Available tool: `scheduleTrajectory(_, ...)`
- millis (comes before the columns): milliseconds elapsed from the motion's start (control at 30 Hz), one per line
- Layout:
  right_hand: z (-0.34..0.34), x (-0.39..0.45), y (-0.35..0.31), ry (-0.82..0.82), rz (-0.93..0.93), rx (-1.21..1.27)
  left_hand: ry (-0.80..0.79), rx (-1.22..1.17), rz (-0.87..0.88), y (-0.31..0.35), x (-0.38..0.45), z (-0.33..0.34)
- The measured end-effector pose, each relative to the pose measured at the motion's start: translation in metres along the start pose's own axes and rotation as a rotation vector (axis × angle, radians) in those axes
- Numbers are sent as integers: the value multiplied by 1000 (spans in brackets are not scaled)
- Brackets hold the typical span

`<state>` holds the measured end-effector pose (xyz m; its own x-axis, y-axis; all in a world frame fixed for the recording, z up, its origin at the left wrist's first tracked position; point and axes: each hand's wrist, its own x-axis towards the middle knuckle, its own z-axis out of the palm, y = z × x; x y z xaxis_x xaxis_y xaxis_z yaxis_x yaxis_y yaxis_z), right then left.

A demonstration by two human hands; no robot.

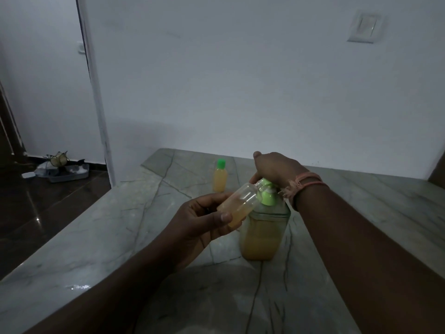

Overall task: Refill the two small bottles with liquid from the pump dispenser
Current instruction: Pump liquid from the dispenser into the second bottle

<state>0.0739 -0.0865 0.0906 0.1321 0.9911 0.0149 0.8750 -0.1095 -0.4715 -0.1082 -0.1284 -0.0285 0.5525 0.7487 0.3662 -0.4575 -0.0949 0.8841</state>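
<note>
A pump dispenser (pixel 263 233) with a green pump top and yellow liquid stands on the marble counter (pixel 101 239). My right hand (pixel 277 168) rests on top of the pump head, fingers curled down over it. My left hand (pixel 204 220) grips a small uncapped clear bottle (pixel 240 203), tilted with its mouth at the pump's nozzle; yellow liquid fills its lower part. A second small bottle (pixel 220 177) with a green cap and yellow liquid stands upright farther back on the counter.
A white wall rises behind the counter, with a switch plate (pixel 364 26) at the upper right. To the left the dark floor lies lower, with a grey tray of clutter (pixel 65 171) near the wall's corner.
</note>
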Motion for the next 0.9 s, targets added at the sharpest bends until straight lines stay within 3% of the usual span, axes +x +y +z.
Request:
scheduleTrajectory(267,-6,-9,-5,-34,-29,-30,18,-19,-10,0,-1,1)
scheduleTrajectory(600,2,-3,-1,84,-22,13,10,-47,-14,-2,1,-2)
scheduleTrajectory(900,-4,-3,-7,-44,-8,-126,4,-73,-19,0,-3,0)
